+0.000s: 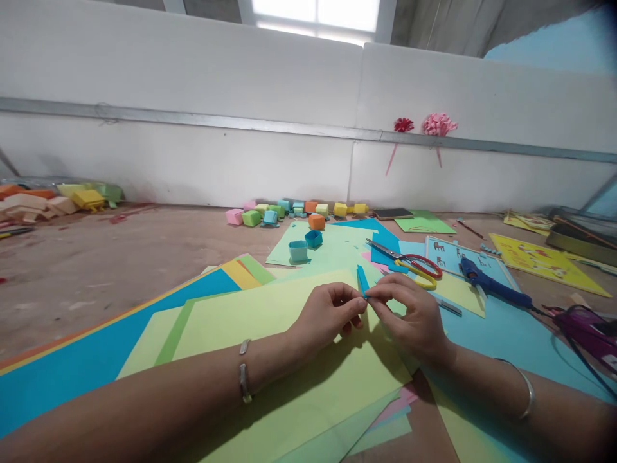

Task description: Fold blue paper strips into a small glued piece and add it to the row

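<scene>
A narrow folded strip of blue paper (362, 281) stands up between my two hands, above pale yellow-green sheets. My right hand (409, 315) pinches its lower end between thumb and fingertips. My left hand (332, 310) is closed too, its thumb and forefinger pressed at the same lower end; its other fingers curl underneath. Just beyond the hands are two small open paper boxes, one pale aqua (298, 251) and one dark blue (313, 239). Scissors with red handles (424, 263) and a yellow-handled pair (419, 278) lie right of the strip.
A blue glue gun (494, 283) with a cable and a cutter knife (449, 307) lie to the right. Small coloured paper boxes (317, 222) line the wall. More paper pieces (43, 199) are heaped far left. Blue sheets (72, 360) spread across the left.
</scene>
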Demonstrator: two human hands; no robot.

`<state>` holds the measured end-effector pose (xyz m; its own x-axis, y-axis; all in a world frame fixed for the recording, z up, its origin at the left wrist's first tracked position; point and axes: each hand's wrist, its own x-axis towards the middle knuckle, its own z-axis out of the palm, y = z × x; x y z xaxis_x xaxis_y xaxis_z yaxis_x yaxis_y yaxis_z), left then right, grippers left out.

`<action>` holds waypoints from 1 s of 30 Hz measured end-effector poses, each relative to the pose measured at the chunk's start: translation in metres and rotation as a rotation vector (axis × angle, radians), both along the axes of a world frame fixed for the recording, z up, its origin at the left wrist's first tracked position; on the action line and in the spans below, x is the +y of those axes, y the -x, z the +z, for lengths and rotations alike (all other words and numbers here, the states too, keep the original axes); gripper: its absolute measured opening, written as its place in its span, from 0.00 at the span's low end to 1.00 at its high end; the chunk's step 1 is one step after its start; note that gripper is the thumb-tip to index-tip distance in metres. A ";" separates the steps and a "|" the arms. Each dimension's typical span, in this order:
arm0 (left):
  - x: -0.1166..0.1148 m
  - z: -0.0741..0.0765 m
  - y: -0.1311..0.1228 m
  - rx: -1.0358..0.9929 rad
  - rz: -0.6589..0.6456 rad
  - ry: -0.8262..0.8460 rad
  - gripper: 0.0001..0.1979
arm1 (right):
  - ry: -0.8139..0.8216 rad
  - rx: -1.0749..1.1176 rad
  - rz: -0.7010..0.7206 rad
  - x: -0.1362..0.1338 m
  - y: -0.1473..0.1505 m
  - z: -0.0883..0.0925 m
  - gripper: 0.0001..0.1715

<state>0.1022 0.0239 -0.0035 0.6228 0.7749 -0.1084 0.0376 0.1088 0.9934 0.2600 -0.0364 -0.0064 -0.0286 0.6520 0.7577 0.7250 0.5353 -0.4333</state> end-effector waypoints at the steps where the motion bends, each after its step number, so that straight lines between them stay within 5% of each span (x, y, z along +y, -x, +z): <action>1: 0.000 0.000 0.001 -0.017 -0.013 0.021 0.08 | -0.017 -0.028 0.005 0.000 0.000 0.000 0.09; 10: 0.004 -0.006 0.002 -0.230 -0.024 0.283 0.13 | -0.109 -0.146 0.052 0.003 -0.005 -0.002 0.10; 15: 0.006 -0.008 0.002 -0.263 -0.006 0.299 0.12 | 0.018 -0.073 0.111 0.004 -0.007 -0.004 0.12; 20: 0.005 -0.005 0.000 -0.151 0.035 0.186 0.09 | 0.345 0.226 0.084 0.003 -0.004 -0.003 0.02; 23: 0.004 -0.004 -0.002 -0.084 0.019 0.060 0.09 | 0.497 0.369 0.087 0.004 0.000 -0.005 0.06; 30: 0.000 -0.006 -0.001 0.024 0.016 -0.179 0.06 | 0.495 0.432 0.047 0.005 0.002 -0.004 0.08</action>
